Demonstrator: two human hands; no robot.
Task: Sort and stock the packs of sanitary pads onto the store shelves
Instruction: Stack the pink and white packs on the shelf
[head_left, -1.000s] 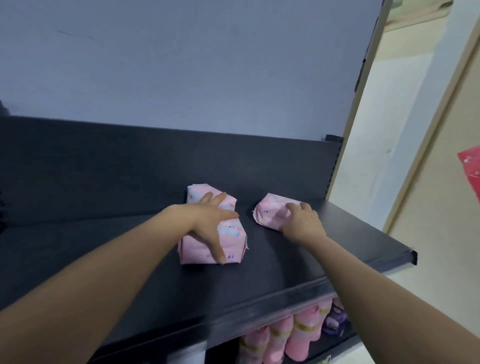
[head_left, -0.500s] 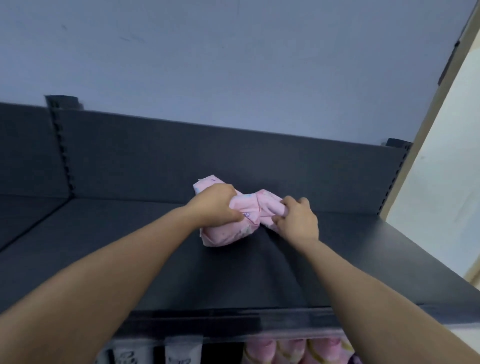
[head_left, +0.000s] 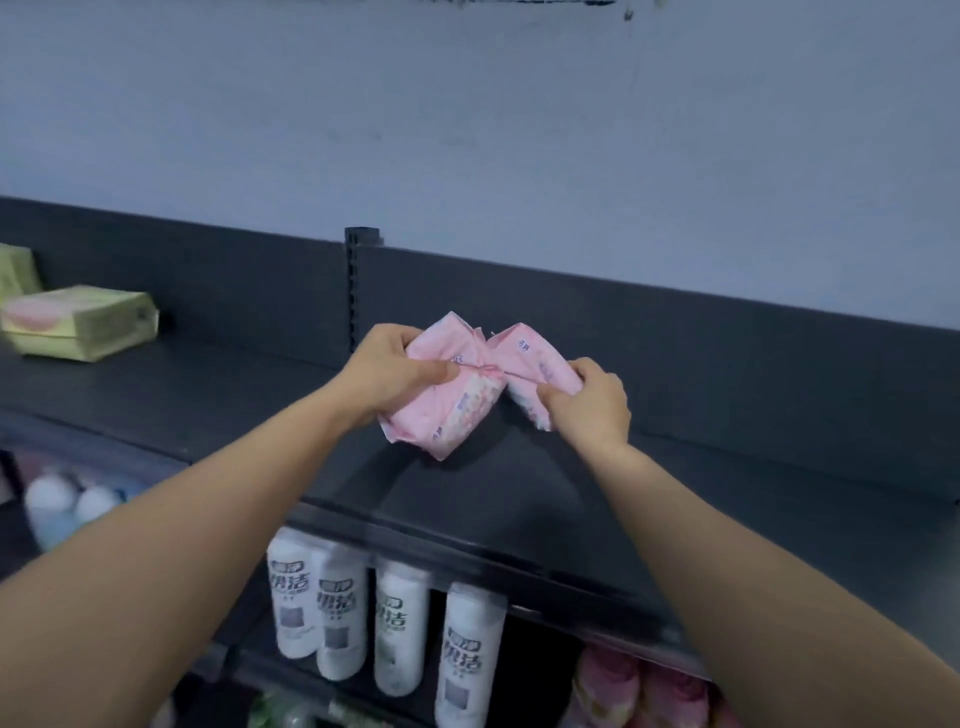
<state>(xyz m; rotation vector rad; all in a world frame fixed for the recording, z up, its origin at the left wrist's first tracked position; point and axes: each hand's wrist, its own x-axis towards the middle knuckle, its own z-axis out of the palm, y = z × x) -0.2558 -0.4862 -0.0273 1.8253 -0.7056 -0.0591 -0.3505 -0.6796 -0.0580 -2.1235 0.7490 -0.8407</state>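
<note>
Two grips, fingers (head_left: 434, 370) curled: left hand (head_left: 384, 374) on pack (head_left: 452, 410), right hand (head_left: 592, 410) on second pack (head_left: 530, 358), packs touching. Set both flat on shelf (head_left: 519, 499) below fingers, aligned.

- The larger pink pack (head_left: 452, 410), in soft wrap with a pale printed patch, is held tilted just right of the slotted upright (head_left: 354, 291). One low corner points down at the dark top shelf (head_left: 519, 493), and the left hand (head_left: 395, 374) grips it.
- The smaller pink pack (head_left: 535, 364), with small blue print on its face, is farther right of the upright. It is also tilted and touches the larger pack, with the right hand (head_left: 592, 405) pinching it.
</note>
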